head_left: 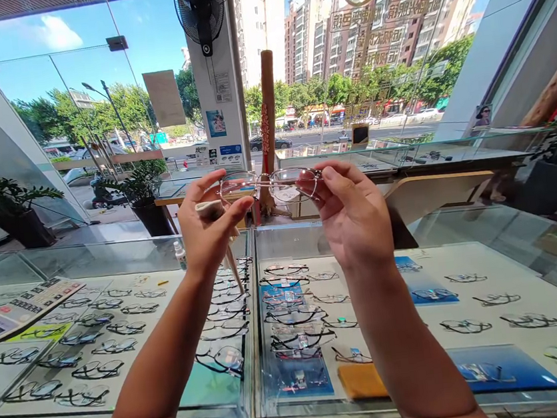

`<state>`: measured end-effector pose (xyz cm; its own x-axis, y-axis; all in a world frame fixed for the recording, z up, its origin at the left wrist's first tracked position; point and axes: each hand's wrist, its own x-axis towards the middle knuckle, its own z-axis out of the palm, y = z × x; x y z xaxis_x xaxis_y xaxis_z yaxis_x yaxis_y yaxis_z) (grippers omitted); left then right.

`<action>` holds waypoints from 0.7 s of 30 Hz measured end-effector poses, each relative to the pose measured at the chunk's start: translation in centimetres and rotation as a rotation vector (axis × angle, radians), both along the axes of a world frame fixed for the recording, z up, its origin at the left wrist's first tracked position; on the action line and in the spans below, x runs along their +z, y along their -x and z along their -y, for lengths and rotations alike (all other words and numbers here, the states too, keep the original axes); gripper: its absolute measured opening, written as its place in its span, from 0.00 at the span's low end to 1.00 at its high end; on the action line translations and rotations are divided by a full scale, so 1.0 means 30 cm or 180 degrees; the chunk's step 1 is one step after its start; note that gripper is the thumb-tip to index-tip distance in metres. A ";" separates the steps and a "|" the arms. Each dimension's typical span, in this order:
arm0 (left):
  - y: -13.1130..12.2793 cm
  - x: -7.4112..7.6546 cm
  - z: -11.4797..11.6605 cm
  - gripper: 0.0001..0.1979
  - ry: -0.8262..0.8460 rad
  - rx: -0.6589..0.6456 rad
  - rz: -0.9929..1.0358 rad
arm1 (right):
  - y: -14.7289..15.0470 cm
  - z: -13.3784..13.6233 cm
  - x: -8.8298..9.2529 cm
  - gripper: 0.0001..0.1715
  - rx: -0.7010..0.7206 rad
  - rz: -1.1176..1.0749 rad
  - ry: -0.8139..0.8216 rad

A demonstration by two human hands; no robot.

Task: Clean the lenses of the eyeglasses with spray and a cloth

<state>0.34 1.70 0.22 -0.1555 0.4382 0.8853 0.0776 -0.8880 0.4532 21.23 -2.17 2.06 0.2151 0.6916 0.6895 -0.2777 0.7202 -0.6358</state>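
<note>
Thin-rimmed eyeglasses (264, 182) are held up at arm's length above the counter, lenses facing me. My left hand (207, 227) has its index finger at the left end of the frame and its thumb below the left lens. A folded pale cloth (209, 208) is tucked in that same hand, with a strip hanging below it. My right hand (356, 210) pinches the right end of the frame by the hinge, between thumb and fingers. Where the temples run is hard to make out.
Below my arms stands a glass display counter (264, 371) with many eyeglasses inside. A calculator (23, 308) lies on its left, near a small white spray bottle (180, 254). An orange cloth or pouch (361, 381) shows under my right forearm. A tan chair back (437, 187) stands beyond the counter.
</note>
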 end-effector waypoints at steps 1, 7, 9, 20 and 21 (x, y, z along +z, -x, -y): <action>-0.005 0.001 0.011 0.30 0.0025 0.0033 0.0031 | -0.001 -0.004 0.000 0.10 -0.0002 -0.0013 0.0007; -0.034 0.011 0.072 0.31 -0.0129 0.0262 0.0038 | -0.016 -0.043 -0.009 0.08 0.0056 -0.0121 0.0056; -0.037 0.010 0.079 0.30 -0.0194 0.0325 -0.0011 | -0.019 -0.053 -0.014 0.10 0.0031 -0.0020 0.0050; 0.131 0.053 -0.058 0.38 0.0463 -0.1269 -0.1070 | -0.019 0.049 0.011 0.08 0.0074 0.0984 -0.0835; 0.140 0.057 -0.060 0.39 0.0672 -0.1572 -0.1310 | -0.020 0.060 0.014 0.08 0.0011 0.1245 -0.0937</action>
<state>-3.86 3.51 1.92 0.4390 0.5414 0.7170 -0.1112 -0.7592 0.6413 21.84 -3.97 2.48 -0.1011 0.4555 0.8845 -0.0612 0.8845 -0.4625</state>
